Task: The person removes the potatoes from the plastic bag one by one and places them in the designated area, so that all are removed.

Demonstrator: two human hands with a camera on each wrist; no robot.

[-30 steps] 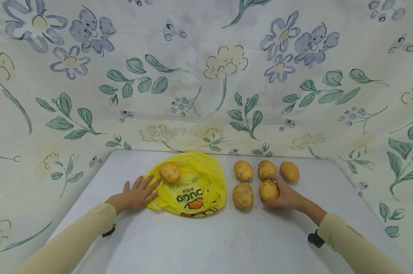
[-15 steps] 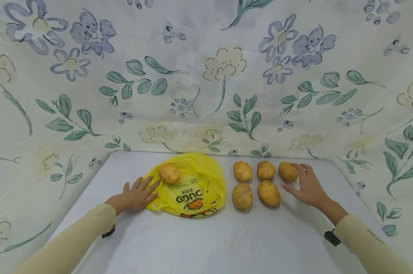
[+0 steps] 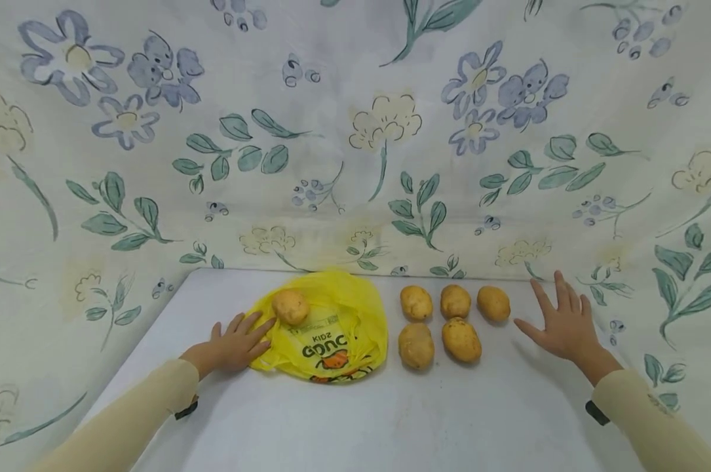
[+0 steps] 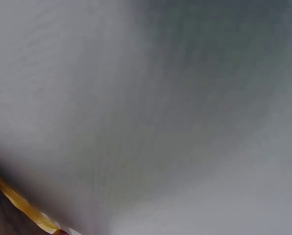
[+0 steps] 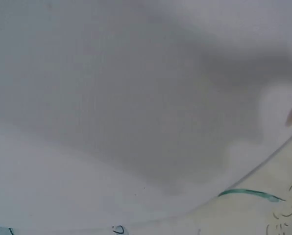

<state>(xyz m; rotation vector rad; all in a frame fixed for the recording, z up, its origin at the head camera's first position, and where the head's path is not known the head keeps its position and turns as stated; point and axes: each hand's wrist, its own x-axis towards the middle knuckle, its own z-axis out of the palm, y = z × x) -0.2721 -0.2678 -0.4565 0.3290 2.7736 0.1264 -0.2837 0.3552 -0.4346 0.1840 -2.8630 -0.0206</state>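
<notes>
A yellow plastic bag [image 3: 364,321] with printed lettering lies flat on the table, and one potato [image 3: 291,307] rests on its upper left part. My left hand [image 3: 235,343] lies spread beside it, fingertips touching the bag's left edge. To the right of the bag, several potatoes [image 3: 417,346] sit in two rows. The one at the far right of the back row [image 3: 493,304] is nearest to my right hand [image 3: 567,326]. That hand is apart from it, fingers spread and holding nothing. In the left wrist view only a sliver of yellow bag [image 4: 21,201] shows at the lower left corner.
The white table [image 3: 355,426] ends at the back against a hanging cloth [image 3: 331,131] printed with flowers and leaves. The table's edge also shows in the right wrist view, where a hand's shadow [image 5: 151,112] falls on the white surface.
My right hand has let go of the front-row right potato, passed the back-row right one and moved off to the right with its fingers spread. My left hand stays at the bag.
</notes>
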